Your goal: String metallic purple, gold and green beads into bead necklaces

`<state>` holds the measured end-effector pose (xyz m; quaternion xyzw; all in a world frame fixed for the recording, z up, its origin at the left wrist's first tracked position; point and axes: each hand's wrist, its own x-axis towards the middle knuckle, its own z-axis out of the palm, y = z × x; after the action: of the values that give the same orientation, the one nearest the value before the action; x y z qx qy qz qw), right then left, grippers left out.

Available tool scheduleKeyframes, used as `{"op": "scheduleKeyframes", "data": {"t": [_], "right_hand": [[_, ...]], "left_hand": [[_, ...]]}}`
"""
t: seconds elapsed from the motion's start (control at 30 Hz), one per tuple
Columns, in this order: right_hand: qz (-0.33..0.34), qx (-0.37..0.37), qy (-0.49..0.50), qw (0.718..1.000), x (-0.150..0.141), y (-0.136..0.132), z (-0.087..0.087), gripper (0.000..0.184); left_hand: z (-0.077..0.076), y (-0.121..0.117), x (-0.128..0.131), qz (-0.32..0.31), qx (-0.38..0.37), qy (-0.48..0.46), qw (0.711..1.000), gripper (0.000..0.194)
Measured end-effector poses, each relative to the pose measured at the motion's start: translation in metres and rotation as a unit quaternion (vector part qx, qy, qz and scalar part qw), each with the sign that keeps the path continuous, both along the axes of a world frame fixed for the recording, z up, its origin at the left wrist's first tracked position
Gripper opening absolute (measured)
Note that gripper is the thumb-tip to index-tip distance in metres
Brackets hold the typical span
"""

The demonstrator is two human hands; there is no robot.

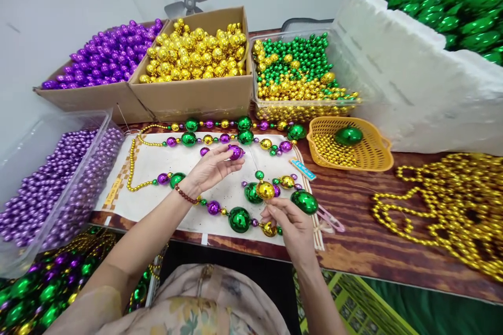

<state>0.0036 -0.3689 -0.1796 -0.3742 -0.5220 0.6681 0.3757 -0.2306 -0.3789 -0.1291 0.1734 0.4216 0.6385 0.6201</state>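
Between the fingertips of my left hand point(214, 167) is a shiny purple bead point(236, 152), held above the white cloth. My right hand point(288, 222) pinches just under a gold bead point(266, 189). A small green bead point(259, 174) sits above that one, and a thin straight wire point(253, 158) rises from it toward my left hand. Whether my right fingers grip the wire or the gold bead itself is hidden. Around both hands lies a bead necklace point(239, 219) of green, purple and gold balls. Another loose purple bead point(205, 151) rests by my left wrist.
Cardboard boxes of purple beads point(113, 55) and gold beads point(200, 52) stand behind. Clear tubs hold small purple beads point(51, 183) and green-gold beads point(298, 68). An orange basket point(377, 154), a foam box point(408, 73), gold bead strands point(463, 204) and pink scissors point(332, 219) are rightward.
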Motion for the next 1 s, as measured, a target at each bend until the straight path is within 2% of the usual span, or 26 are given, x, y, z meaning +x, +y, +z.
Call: {"op": "scheduleKeyframes", "data": {"t": [0.2,0.43,0.6,0.77,1.0], "right_hand": [[0.029,0.031,-0.004,0.999,0.001,-0.001,-0.001,0.020],[0.027,0.077,-0.024,0.996,0.003,-0.005,0.000,0.011],[0.029,0.100,-0.024,0.994,0.002,-0.007,0.001,0.009],[0.027,0.119,-0.030,0.992,0.002,-0.006,0.000,0.009],[0.002,0.103,-0.039,0.994,0.000,-0.010,-0.003,0.011]], "left_hand": [[0.001,0.003,0.001,0.051,0.029,0.000,0.998,0.013],[0.010,0.009,0.006,0.082,-0.031,-0.063,0.994,0.016],[0.016,0.009,0.010,0.100,-0.036,-0.104,0.989,0.015],[0.013,0.010,0.011,0.115,-0.019,-0.118,0.986,0.013],[0.008,0.011,0.011,0.119,-0.001,-0.108,0.987,0.013]]}}
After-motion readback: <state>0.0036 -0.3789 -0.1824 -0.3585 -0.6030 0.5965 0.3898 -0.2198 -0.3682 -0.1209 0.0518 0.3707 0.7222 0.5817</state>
